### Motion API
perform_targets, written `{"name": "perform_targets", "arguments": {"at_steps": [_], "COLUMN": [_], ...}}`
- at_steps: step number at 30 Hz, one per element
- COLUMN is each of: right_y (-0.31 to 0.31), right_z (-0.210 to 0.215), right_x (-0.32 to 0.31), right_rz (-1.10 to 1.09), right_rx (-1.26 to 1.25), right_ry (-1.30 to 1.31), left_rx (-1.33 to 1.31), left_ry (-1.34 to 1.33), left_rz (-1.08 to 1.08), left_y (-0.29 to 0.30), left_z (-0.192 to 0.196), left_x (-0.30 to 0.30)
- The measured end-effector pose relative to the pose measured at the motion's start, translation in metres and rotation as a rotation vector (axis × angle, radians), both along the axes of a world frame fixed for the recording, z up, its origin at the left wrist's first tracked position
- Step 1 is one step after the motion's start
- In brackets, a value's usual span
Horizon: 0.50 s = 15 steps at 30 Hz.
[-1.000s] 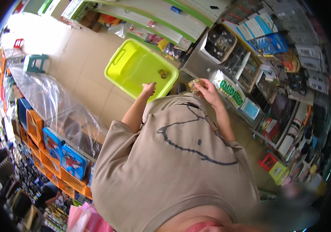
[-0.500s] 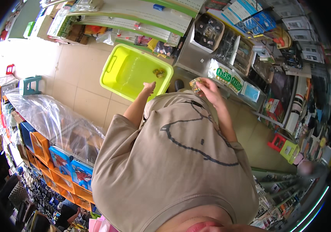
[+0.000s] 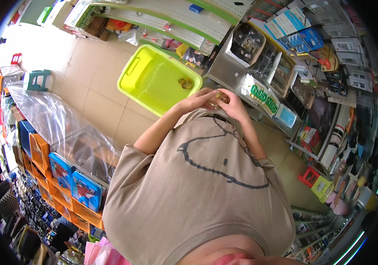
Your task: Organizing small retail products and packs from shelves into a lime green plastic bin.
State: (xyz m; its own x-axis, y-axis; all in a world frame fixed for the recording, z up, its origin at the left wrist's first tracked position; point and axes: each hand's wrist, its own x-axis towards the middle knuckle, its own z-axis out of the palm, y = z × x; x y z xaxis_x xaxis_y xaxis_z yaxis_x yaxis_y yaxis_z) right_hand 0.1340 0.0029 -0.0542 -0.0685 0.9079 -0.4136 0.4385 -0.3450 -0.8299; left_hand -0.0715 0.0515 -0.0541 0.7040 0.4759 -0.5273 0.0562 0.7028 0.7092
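- Small clear package [image 3: 218, 100] is held in right hand [image 3: 232, 106]; direction and long axis are hidden.
- Left hand [image 3: 197, 100] has been brought to it; grip cannot be told.

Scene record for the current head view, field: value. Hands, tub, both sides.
Right hand: holds a small clear package with yellowish contents, in front of the waist
Left hand: fingers at the same package; exact grip hidden
Tub: yellow-green, rectangular, just beyond the hands
Tub contents: small gold-and-dark items toward its right end
Right side: metal counter with trays; white packs with green panels near its edge
Left side: clear plastic sheet, orange drawers, teal stool
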Motion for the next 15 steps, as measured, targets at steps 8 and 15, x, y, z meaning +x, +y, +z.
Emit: {"name": "perform_targets", "arguments": {"at_steps": [8,15], "right_y": [0.002,-0.009], "right_z": [0.002,-0.006], "right_x": [0.002,0.019], "right_rz": [-0.034,-0.110], "right_rx": [-0.042,-0.019], "right_ry": [0.013,0.075], "left_rx": [-0.054,-0.471], "left_ry": [0.100,0.414], "left_rz": [0.246,0.687], "left_y": [-0.001,0.010], "left_z": [-0.056,-0.220], "left_x": [-0.025,-0.084]}}
